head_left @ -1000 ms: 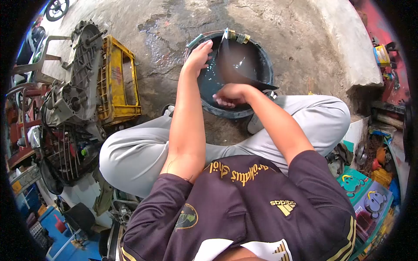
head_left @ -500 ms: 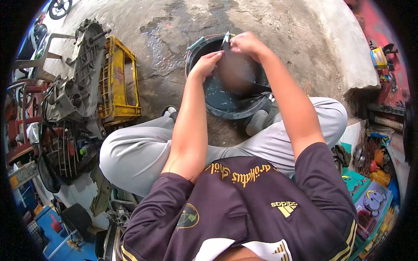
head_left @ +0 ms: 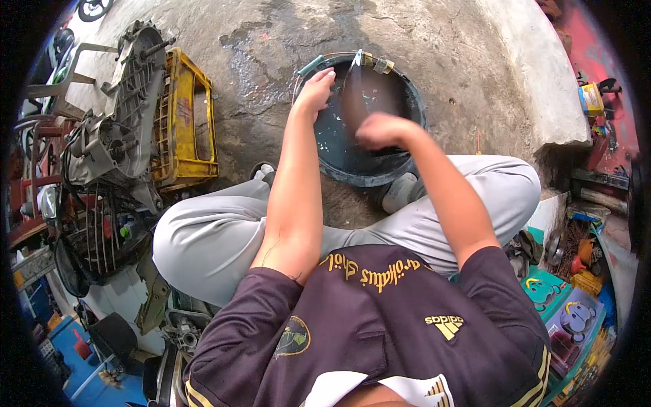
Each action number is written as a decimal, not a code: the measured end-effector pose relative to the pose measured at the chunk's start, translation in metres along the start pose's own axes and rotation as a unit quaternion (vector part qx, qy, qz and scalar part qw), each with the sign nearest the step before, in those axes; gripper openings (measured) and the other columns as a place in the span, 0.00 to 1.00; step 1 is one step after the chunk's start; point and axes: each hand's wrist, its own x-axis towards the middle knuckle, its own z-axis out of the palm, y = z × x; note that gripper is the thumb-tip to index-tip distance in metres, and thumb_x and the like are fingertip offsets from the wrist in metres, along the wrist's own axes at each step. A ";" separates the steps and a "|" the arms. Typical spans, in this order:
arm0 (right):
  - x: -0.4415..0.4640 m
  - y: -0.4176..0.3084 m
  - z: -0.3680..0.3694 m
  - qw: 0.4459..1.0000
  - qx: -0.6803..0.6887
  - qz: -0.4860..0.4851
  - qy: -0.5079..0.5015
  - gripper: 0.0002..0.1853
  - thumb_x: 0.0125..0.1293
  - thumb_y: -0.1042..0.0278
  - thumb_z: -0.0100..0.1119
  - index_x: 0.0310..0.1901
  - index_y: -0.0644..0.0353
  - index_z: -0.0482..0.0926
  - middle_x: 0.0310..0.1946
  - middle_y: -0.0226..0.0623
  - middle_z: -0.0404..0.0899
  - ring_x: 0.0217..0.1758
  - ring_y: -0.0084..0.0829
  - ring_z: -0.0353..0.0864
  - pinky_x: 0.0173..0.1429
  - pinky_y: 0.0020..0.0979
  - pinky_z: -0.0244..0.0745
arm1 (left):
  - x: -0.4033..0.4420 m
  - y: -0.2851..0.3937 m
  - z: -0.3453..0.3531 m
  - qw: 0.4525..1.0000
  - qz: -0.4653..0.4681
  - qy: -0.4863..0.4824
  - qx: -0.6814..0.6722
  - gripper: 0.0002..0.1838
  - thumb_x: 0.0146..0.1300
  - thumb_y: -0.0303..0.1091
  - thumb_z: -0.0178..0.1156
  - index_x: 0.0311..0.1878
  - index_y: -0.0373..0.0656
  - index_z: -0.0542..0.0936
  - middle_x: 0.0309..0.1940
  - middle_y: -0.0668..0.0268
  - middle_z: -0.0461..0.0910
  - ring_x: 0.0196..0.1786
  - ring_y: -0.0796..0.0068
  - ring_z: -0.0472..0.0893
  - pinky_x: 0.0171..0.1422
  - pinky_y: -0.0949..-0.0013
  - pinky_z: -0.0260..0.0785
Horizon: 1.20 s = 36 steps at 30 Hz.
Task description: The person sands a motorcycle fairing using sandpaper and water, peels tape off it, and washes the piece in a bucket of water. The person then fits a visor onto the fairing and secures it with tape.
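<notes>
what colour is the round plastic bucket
The round plastic bucket is dark blue-grey, best seen in the head view.

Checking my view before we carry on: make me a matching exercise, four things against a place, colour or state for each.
Things:
1. Crate
2. Left hand
3. Trousers
4. Right hand

Places, colours, states:
A. Light grey
B. Blurred, over the bucket
C. Yellow
D. In focus, near the bucket's left rim

Right pairs: 1-C, 2-D, 3-A, 4-B.
</notes>
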 end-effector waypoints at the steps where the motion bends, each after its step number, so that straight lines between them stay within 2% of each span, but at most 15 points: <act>1: 0.028 0.026 0.023 0.983 -0.162 -0.074 0.043 0.13 0.63 0.65 0.59 0.35 0.66 0.88 0.32 0.46 0.88 0.35 0.37 0.86 0.40 0.42 0.78 | 0.002 0.001 -0.001 1.000 0.003 0.005 -0.009 0.28 0.79 0.53 0.53 0.79 0.61 0.70 0.75 0.61 0.73 0.68 0.58 0.75 0.68 0.49 0.66; 2: 0.028 0.016 0.039 0.984 -0.176 0.016 0.005 0.12 0.60 0.69 0.57 0.36 0.65 0.89 0.33 0.51 0.89 0.31 0.45 0.85 0.37 0.47 0.77 | 0.003 0.001 -0.001 1.000 0.007 0.008 -0.018 0.30 0.78 0.54 0.54 0.79 0.59 0.69 0.74 0.60 0.74 0.70 0.55 0.75 0.66 0.50 0.68; 3: 0.056 0.033 0.055 0.954 -0.294 -0.054 -0.040 0.12 0.59 0.69 0.58 0.35 0.65 0.89 0.34 0.51 0.89 0.33 0.45 0.87 0.39 0.47 0.78 | 0.000 0.003 0.000 1.000 0.008 0.013 -0.005 0.30 0.78 0.53 0.53 0.80 0.59 0.68 0.74 0.59 0.74 0.70 0.56 0.75 0.67 0.49 0.67; 5: 0.113 0.069 0.088 0.828 -0.510 -0.221 -0.072 0.12 0.58 0.69 0.58 0.33 0.65 0.89 0.36 0.51 0.89 0.39 0.46 0.90 0.42 0.46 0.80 | 0.001 0.003 0.001 1.000 0.009 0.008 -0.002 0.30 0.78 0.52 0.53 0.80 0.59 0.69 0.75 0.59 0.73 0.70 0.56 0.74 0.67 0.49 0.67; 6: 0.151 0.106 0.111 0.952 -0.304 -0.031 -0.031 0.13 0.62 0.68 0.57 0.38 0.65 0.89 0.41 0.53 0.89 0.44 0.44 0.90 0.47 0.45 0.81 | 0.002 0.002 0.001 1.000 0.010 0.007 -0.002 0.29 0.78 0.51 0.52 0.79 0.59 0.69 0.75 0.59 0.73 0.70 0.56 0.74 0.68 0.49 0.67; 7: 0.146 0.099 0.108 0.951 -0.305 -0.031 -0.029 0.13 0.62 0.68 0.57 0.38 0.65 0.89 0.41 0.53 0.89 0.44 0.44 0.90 0.47 0.45 0.81 | 0.001 0.004 0.001 1.000 0.008 0.007 0.002 0.29 0.78 0.51 0.52 0.79 0.59 0.69 0.75 0.59 0.73 0.71 0.56 0.74 0.68 0.49 0.67; 10: 0.114 0.059 0.101 1.000 0.001 0.025 0.009 0.15 0.71 0.61 0.57 0.41 0.64 0.87 0.36 0.43 0.86 0.35 0.39 0.85 0.39 0.42 0.77 | -0.001 0.004 -0.001 1.000 0.011 0.014 0.005 0.29 0.78 0.51 0.52 0.79 0.60 0.69 0.74 0.60 0.74 0.70 0.57 0.74 0.65 0.51 0.68; 11: 0.094 0.045 0.098 0.993 0.107 0.045 0.018 0.16 0.74 0.59 0.57 0.43 0.63 0.87 0.34 0.40 0.86 0.32 0.37 0.83 0.36 0.40 0.76 | -0.001 0.001 -0.002 1.000 0.008 0.015 0.006 0.29 0.78 0.51 0.52 0.79 0.60 0.69 0.74 0.60 0.74 0.70 0.57 0.74 0.65 0.51 0.68; 12: 0.058 0.027 0.080 0.907 0.398 0.075 -0.112 0.17 0.79 0.56 0.55 0.36 0.58 0.82 0.24 0.28 0.75 0.25 0.27 0.74 0.30 0.30 0.70 | 0.000 0.000 -0.003 1.000 0.010 0.014 0.001 0.29 0.78 0.51 0.52 0.79 0.60 0.70 0.74 0.60 0.74 0.70 0.57 0.74 0.65 0.50 0.68; 14: 0.041 0.024 0.064 0.858 0.483 0.030 -0.172 0.18 0.81 0.56 0.51 0.33 0.54 0.78 0.19 0.24 0.70 0.21 0.22 0.68 0.28 0.27 0.66 | 0.002 0.003 -0.002 1.000 0.016 0.012 -0.006 0.29 0.78 0.51 0.52 0.79 0.60 0.70 0.74 0.60 0.74 0.70 0.57 0.75 0.65 0.50 0.68; 17: 0.017 0.014 0.035 0.855 0.499 -0.026 -0.140 0.19 0.80 0.55 0.54 0.29 0.53 0.77 0.19 0.23 0.72 0.21 0.21 0.70 0.25 0.25 0.64 | -0.001 0.004 -0.002 1.000 0.006 0.006 -0.008 0.26 0.81 0.51 0.49 0.79 0.64 0.69 0.76 0.59 0.71 0.70 0.58 0.73 0.69 0.50 0.66; 18: 0.005 0.004 0.025 0.830 0.545 -0.029 -0.115 0.19 0.80 0.56 0.54 0.30 0.55 0.79 0.20 0.24 0.74 0.21 0.22 0.73 0.25 0.25 0.69 | 0.002 0.003 -0.001 1.000 0.005 0.001 -0.006 0.27 0.81 0.51 0.49 0.79 0.64 0.69 0.76 0.59 0.71 0.70 0.58 0.73 0.69 0.49 0.66; 23: 0.003 -0.018 -0.034 0.816 0.570 -0.101 0.006 0.19 0.81 0.58 0.52 0.42 0.65 0.85 0.34 0.42 0.89 0.39 0.35 0.91 0.45 0.34 0.90 | 0.004 -0.007 0.004 1.000 -0.008 -0.017 0.002 0.27 0.80 0.53 0.50 0.79 0.64 0.69 0.74 0.62 0.74 0.69 0.63 0.74 0.68 0.49 0.66; 27: 0.008 -0.041 -0.071 0.802 0.567 -0.099 0.164 0.18 0.81 0.64 0.47 0.51 0.72 0.80 0.48 0.54 0.86 0.49 0.44 0.90 0.51 0.38 0.89 | 0.002 -0.008 0.006 0.999 -0.024 -0.022 0.012 0.27 0.80 0.53 0.49 0.78 0.64 0.69 0.71 0.66 0.76 0.64 0.65 0.75 0.65 0.54 0.67; 36: 0.020 -0.048 -0.099 0.769 0.567 -0.189 0.227 0.22 0.83 0.64 0.46 0.67 0.75 0.70 0.66 0.57 0.74 0.66 0.44 0.80 0.68 0.40 0.81 | 0.005 -0.012 0.005 0.999 -0.026 -0.026 -0.009 0.26 0.81 0.52 0.49 0.78 0.64 0.70 0.72 0.66 0.75 0.66 0.64 0.74 0.69 0.51 0.64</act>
